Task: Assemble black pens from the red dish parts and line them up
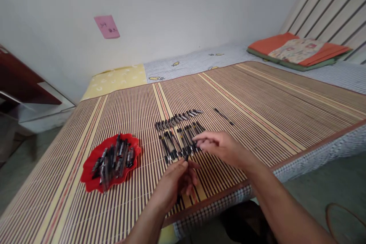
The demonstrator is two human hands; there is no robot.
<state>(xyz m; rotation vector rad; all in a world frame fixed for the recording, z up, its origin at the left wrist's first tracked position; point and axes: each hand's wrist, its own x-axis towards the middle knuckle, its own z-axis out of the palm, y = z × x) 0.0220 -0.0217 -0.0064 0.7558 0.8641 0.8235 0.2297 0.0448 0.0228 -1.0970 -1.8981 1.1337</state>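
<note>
Red scalloped bowl (139, 148) of clear-and-black pen parts (118, 156) is sitting at my left hand's (174, 179) nine-thirty. That hand's pinching a slim black pen (187, 158), mostly hidden. At its twelve o'clock, short black caps (170, 122) and longer clear-and-black barrels (187, 136) are lying in two rows. My right hand (217, 145) is hovering near their right end, can't tell if it's gripping anything. Lone dark pen's (223, 116) lying at its one o'clock.

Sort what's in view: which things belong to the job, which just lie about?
Likely the job's:
- left hand pinching dark piece
- right hand by pen row
- short dark pieces
- lone pen
- red dish of pen parts

Just about:
- folded orange cloth
- pink wall note
</note>
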